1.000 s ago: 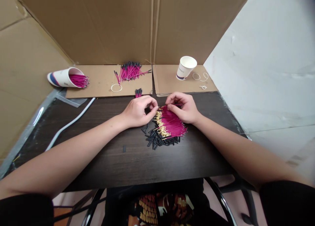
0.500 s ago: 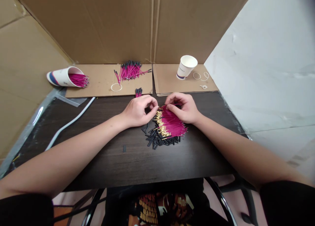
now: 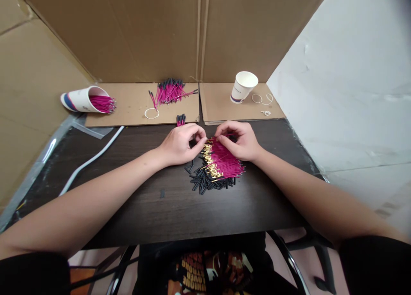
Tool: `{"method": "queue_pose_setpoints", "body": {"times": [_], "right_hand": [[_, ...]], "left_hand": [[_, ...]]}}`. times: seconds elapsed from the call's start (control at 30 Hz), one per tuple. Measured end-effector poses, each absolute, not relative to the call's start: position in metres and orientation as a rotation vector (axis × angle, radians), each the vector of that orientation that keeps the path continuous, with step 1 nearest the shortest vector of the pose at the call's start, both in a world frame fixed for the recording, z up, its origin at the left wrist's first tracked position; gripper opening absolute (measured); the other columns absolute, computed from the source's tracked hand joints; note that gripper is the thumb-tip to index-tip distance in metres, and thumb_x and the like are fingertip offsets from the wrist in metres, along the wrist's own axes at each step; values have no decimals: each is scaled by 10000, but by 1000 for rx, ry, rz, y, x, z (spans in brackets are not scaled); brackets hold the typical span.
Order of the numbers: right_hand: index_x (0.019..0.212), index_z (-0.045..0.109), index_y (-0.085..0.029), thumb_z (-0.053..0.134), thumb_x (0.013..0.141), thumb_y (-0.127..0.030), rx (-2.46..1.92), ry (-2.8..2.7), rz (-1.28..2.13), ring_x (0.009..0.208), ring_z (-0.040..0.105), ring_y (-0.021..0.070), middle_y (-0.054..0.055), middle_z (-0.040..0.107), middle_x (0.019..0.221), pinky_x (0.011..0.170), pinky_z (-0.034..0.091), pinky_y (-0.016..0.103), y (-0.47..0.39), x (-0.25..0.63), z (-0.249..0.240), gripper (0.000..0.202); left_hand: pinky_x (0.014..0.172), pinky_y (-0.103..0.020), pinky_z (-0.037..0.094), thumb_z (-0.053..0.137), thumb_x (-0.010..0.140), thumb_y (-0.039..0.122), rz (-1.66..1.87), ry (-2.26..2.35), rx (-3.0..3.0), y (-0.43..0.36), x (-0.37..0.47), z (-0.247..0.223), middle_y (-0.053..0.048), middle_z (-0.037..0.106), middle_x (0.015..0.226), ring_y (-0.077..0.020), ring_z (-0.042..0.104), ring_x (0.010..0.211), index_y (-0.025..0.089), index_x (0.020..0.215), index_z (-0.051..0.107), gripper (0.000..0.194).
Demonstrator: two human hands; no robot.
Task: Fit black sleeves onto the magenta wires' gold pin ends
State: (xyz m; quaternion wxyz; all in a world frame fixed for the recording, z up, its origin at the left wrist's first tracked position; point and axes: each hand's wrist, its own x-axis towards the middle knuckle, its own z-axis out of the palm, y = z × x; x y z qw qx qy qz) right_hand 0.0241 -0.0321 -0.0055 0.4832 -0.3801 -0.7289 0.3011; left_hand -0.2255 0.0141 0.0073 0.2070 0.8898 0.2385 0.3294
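Observation:
A pile of magenta pins (image 3: 226,161) with gold tips lies on the dark table, over and beside loose black sleeves (image 3: 205,183). My left hand (image 3: 186,144) is pinched at the pile's upper left; what its fingertips hold is too small to make out. Just right of it, my right hand (image 3: 239,141) pinches a magenta pin at the top of the pile. Behind my left hand lies a small bundle of black-capped pins (image 3: 180,120).
On the cardboard (image 3: 128,111) lie a heap of black-capped magenta pins (image 3: 171,90), a rubber band (image 3: 152,113) and a tipped paper cup (image 3: 80,101) full of pins. An upright paper cup (image 3: 243,87) stands at the right beside white bands (image 3: 261,99). A pale cable (image 3: 93,160) crosses the table's left.

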Motion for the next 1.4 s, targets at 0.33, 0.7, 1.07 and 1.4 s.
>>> {"method": "queue_pose_setpoints", "body": {"times": [0.33, 0.7, 1.07, 1.4], "right_hand": [[928, 752, -204, 687, 932, -133, -927, -1814, 623, 703, 651, 133, 4, 758, 829, 656, 516, 294, -34, 23, -3, 96], [938, 751, -201, 711, 966, -199, -938, -1768, 649, 711, 657, 146, 12, 757, 821, 663, 507, 304, -35, 21, -4, 49], [936, 763, -205, 714, 966, -180, -937, -1789, 618, 689, 632, 131, 6, 759, 822, 646, 490, 294, -36, 21, -3, 63], [925, 764, -215, 716, 974, -229, -974, -1797, 617, 693, 634, 142, 9, 761, 826, 649, 505, 310, -36, 20, -1, 70]], "left_hand": [[707, -282, 495, 633, 1004, 228, 923, 666, 2486, 14, -226, 6, -31, 701, 847, -130, 578, 691, 154, 961, 691, 103], [759, -303, 550, 694, 1052, 309, 1000, 628, 2525, 16, -227, 4, -65, 751, 981, -170, 684, 831, 157, 1146, 749, 187], [714, -299, 546, 664, 1098, 307, 1043, 591, 2556, 18, -226, 0, -58, 799, 914, -157, 698, 751, 162, 1044, 799, 205], [727, -301, 549, 662, 1091, 311, 1009, 629, 2548, 16, -226, 1, -59, 799, 913, -162, 706, 761, 171, 1050, 796, 199]]}}
